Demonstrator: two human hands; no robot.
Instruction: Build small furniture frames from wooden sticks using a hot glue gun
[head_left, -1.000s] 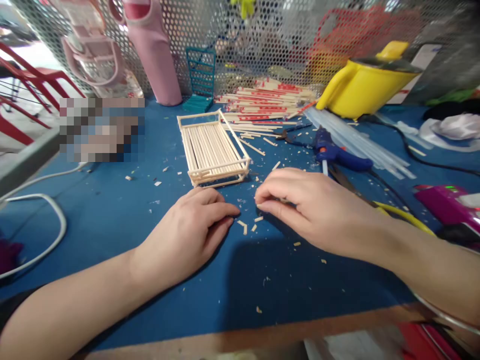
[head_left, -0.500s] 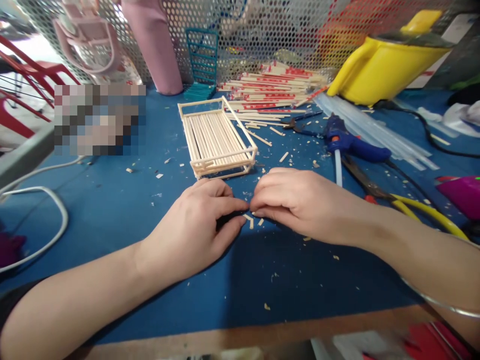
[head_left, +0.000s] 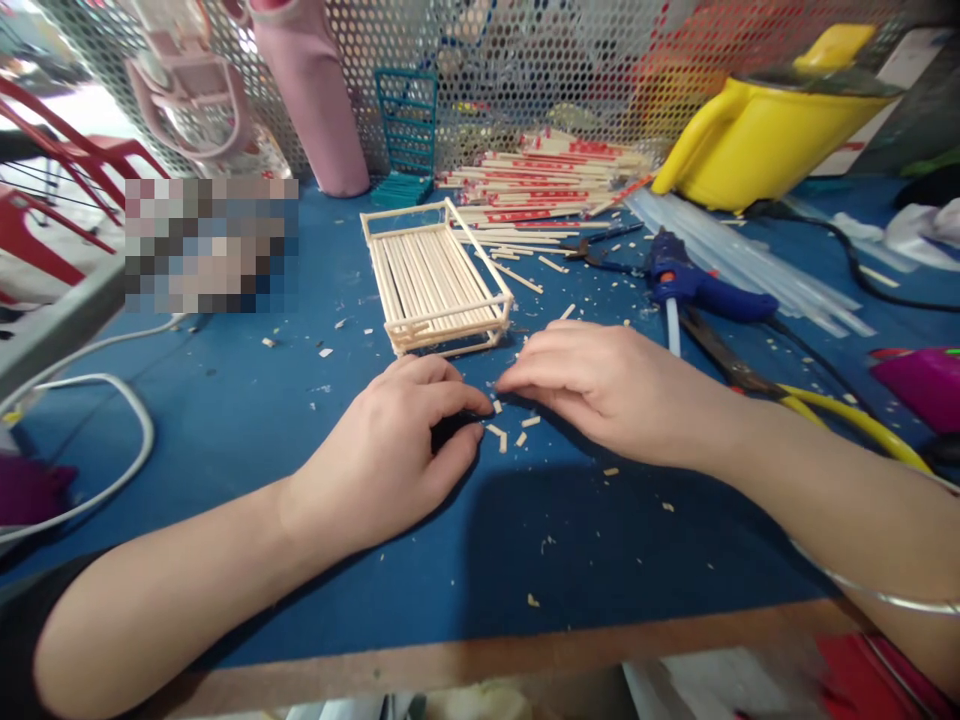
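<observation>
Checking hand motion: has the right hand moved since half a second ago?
Yes: judged against the stick-built frame, the right hand has shifted slightly forward, nearer it.

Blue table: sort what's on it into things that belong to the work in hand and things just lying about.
Seemingly part of the work: small stick pieces near the left hand and right hand; stick-built frame; sticks in red-printed wrappers; blue glue gun; clear glue sticks; yellow-handled cutters.

Seemingly just lying about: pink bottle; yellow pot; white cable.
</observation>
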